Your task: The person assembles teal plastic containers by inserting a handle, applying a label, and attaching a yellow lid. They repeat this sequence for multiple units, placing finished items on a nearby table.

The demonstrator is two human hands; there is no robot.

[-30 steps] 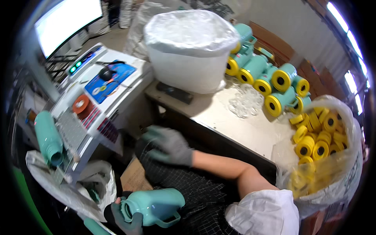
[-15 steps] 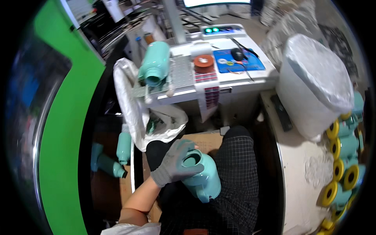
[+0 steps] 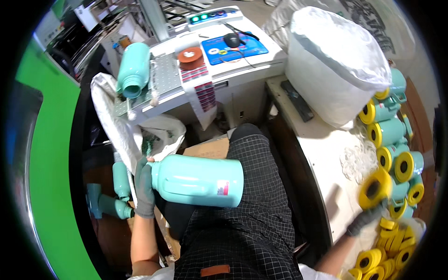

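Note:
A glossy teal plastic flask shell point(image 3: 200, 179) with a side handle and a small coloured sticker lies sideways above my lap. Its neck end is in my grey-gloved left hand point(image 3: 145, 191), whose fingers close round it; the neck's opening is hidden. Off to the right, my gloved right hand point(image 3: 366, 220) grips the lower edge of a yellow ring-shaped base point(image 3: 384, 180) with a dark centre. Both that hand and the base are slightly blurred. Just beyond them several teal shells with yellow ends point(image 3: 383, 132) lie stacked, and loose yellow bases point(image 3: 373, 259) are piled nearer me.
Ahead, a white workbench point(image 3: 252, 63) bears a teal shell point(image 3: 134, 70), an orange tape roll point(image 3: 190, 56) and a blue mat point(image 3: 214, 53). A large white bag point(image 3: 322, 70) stands on the right-hand table beside clear rings point(image 3: 357, 161). More shells point(image 3: 112, 205) lie low left.
The flask shell has tipped from upright to sideways, its base now pointing right. My right hand has come into view at the right with a yellow base. The view has shifted rightward.

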